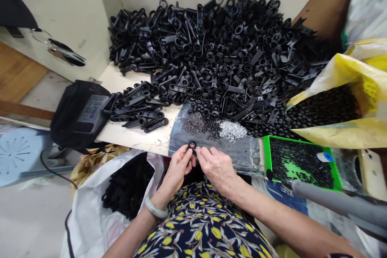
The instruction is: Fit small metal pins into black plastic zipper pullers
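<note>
The left hand (178, 164) pinches a black ring (192, 143) over the dark mat (243, 149); the right hand (218, 169) has its fingertips bunched at the ring, their hold too small to tell. Beyond lie silver pins (232, 130), then black parts (208, 54).

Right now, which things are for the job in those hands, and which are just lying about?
Probably for the job:
black ring, held in the left hand, with the right hand close by
silver pins
grey bits
black parts, heaped behind

Probably just about:
phone
keys, hanging up
black pouch
</note>
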Available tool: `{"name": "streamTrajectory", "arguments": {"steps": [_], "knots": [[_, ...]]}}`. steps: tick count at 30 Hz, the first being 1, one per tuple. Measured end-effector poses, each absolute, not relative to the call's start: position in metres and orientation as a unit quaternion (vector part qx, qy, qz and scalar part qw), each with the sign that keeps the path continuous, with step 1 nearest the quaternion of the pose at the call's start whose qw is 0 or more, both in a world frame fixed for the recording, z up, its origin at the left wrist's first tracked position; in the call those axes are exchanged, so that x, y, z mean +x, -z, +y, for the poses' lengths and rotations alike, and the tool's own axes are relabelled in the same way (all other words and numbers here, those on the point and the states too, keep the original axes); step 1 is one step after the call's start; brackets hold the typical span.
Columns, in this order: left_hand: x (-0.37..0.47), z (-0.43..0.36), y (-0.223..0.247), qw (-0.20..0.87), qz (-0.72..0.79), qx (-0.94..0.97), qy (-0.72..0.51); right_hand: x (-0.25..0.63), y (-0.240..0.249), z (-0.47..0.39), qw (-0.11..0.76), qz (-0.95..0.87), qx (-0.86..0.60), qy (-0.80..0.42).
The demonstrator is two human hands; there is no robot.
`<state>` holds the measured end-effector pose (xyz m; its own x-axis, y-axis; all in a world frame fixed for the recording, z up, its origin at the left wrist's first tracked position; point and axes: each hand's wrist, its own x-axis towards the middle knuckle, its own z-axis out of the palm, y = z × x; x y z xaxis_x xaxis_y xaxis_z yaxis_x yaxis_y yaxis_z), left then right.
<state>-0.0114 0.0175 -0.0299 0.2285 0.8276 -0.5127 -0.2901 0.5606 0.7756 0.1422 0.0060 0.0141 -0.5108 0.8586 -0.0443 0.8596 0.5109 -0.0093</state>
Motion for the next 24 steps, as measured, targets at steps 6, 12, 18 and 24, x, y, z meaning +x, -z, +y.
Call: {"name": "streamTrajectory", "arguments": {"steps": [6,12,18,24], "knots": [[-0.006,0.017,0.028,0.717,0.507,0.265,-0.399,0.138,-0.019,0.005,0.043,0.873,0.485,-0.007],[-0.002,0.016,0.028,0.696,0.525,0.263,-0.413,0.132,-0.028,0.005,0.062,0.890,0.450,-0.037],[-0.005,0.015,0.033,0.698,0.515,0.265,-0.422,0.132,-0.027,0.005,0.042,0.895,0.443,-0.033],[-0.012,0.020,0.023,0.746,0.478,0.264,-0.381,0.151,-0.017,0.011,0.013,0.866,0.499,0.044]]}}
